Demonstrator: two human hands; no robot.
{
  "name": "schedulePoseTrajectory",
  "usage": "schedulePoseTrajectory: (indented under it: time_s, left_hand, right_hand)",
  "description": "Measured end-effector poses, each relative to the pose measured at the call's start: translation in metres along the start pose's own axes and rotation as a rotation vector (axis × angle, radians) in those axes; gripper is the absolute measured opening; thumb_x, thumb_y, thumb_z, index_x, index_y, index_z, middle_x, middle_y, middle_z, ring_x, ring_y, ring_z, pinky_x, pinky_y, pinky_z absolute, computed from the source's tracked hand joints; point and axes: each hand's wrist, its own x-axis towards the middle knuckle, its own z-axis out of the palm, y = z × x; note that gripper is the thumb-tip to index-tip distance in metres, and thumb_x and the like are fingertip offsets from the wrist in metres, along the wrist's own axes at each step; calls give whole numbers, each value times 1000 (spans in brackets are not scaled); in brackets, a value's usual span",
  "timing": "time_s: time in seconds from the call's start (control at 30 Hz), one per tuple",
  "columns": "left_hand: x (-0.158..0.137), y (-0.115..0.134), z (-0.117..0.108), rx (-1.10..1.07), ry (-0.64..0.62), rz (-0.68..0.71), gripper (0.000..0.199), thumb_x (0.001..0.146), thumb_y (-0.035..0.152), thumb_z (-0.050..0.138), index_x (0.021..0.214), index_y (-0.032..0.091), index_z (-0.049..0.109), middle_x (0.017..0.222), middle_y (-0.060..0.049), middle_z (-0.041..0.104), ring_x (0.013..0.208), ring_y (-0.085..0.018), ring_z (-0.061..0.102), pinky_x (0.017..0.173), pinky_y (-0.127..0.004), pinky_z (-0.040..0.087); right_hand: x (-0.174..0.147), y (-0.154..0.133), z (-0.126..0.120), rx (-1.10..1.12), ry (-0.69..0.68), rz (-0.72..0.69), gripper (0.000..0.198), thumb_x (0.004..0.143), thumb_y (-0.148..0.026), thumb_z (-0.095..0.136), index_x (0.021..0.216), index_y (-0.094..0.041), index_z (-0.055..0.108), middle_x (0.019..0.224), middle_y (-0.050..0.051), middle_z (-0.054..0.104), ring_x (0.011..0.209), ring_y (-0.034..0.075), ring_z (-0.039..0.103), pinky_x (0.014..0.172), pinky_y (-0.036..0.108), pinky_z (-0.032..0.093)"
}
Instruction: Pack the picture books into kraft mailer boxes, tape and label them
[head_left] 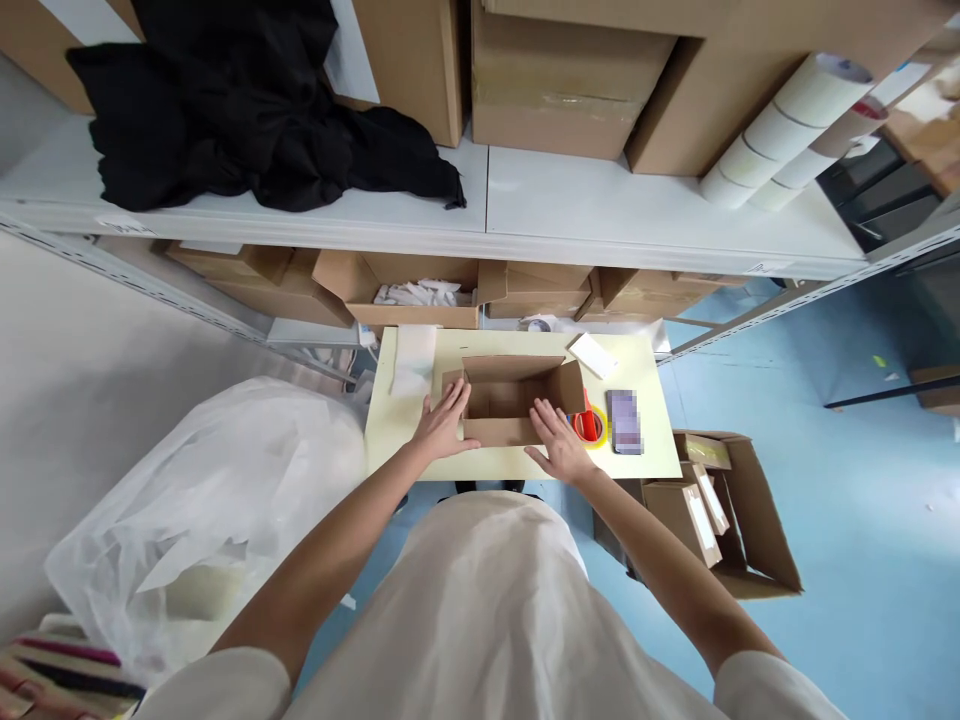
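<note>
On the pale yellow table stands an open cardboard box (504, 433) with its flaps raised and nothing visible inside. My left hand (445, 422) rests against the box's left end, fingers stretched out and thumb by the near flap. At the right near corner, my right hand (561, 445) touches the box with fingers extended and thumb apart. Beside it lie a yellow tape roll (600, 428) with a red tape dispenser (585, 424) and a phone (625, 422). A small white box (592, 355) lies behind them.
White sheet material (413, 360) lies on the table (480, 464). Beyond stands a shelf (555, 200) with cartons, black cloth (262, 110) and label rolls (787, 130). A big plastic bag (217, 510) is at left, a carton of boxes (757, 500) at right. Another person's hand (34, 695) shows bottom left.
</note>
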Motion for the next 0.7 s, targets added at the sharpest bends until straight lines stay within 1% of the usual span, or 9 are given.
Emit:
schedulePoseTrajectory:
  time_s: [0.07,0.13,0.17,0.23,0.27,0.33,0.4,0.53,0.7]
  left_hand:
    - [-2,-1,-2,-28,-4,7,116,66,61,61,147,20,-11,156,-12,-1,143,-33,3,110,-59,11]
    - [-4,0,-3,-59,-6,-4,117,68,62,59,146,19,-16,156,-13,-3,143,-32,1,110,-58,12]
    - [-4,1,-3,-73,-6,-16,117,68,63,58,145,18,-18,156,-13,-4,143,-32,0,110,-58,12]
    - [-6,4,-1,-93,-4,-43,119,68,63,57,144,18,-22,155,-14,-7,143,-31,-1,110,-58,12]
    - [-6,6,1,-96,-4,-53,120,67,63,58,144,17,-22,155,-14,-7,143,-31,-2,110,-58,12]
    - [-9,7,4,-87,-6,-67,123,65,60,62,144,18,-23,155,-14,-7,143,-31,-3,110,-59,11]
    - [-12,6,6,-65,-6,-80,126,62,57,66,144,19,-21,155,-14,-7,143,-32,-3,110,-60,10]
    - [-16,3,7,-41,-2,-119,126,62,52,69,145,19,-20,156,-14,-3,143,-31,-1,109,-61,9]
    - [-10,6,4,-47,9,-171,122,64,49,69,145,20,-18,155,-15,-2,143,-31,3,110,-59,11]
  right_hand:
    - [24,11,-21,34,88,92,62,92,-45,35,142,-9,32,148,18,32,140,30,20,109,49,25]
    - [54,25,-38,26,153,225,60,93,-46,34,141,-9,34,145,19,36,137,30,25,107,48,26]
    - [69,31,-44,13,140,261,58,94,-46,33,139,-10,37,141,19,41,134,30,31,107,48,26]
    - [95,43,-49,-17,48,303,50,95,-46,32,128,-13,49,126,17,56,121,29,46,104,47,27]
    - [104,47,-49,-33,-13,312,47,95,-45,32,121,-14,55,117,16,62,114,28,52,102,45,30]
    - [117,51,-47,-59,-121,312,44,96,-44,30,105,-16,62,105,14,66,102,26,58,94,40,36]
    - [122,52,-44,-70,-185,292,45,97,-43,28,97,-16,64,102,13,67,98,24,59,85,34,40]
    - [127,53,-43,-61,-262,256,49,97,-46,25,96,-16,63,101,13,67,95,23,61,77,29,41]
    - [145,68,-44,-42,-317,231,60,96,-53,21,92,-13,66,94,16,69,85,23,64,75,32,43]
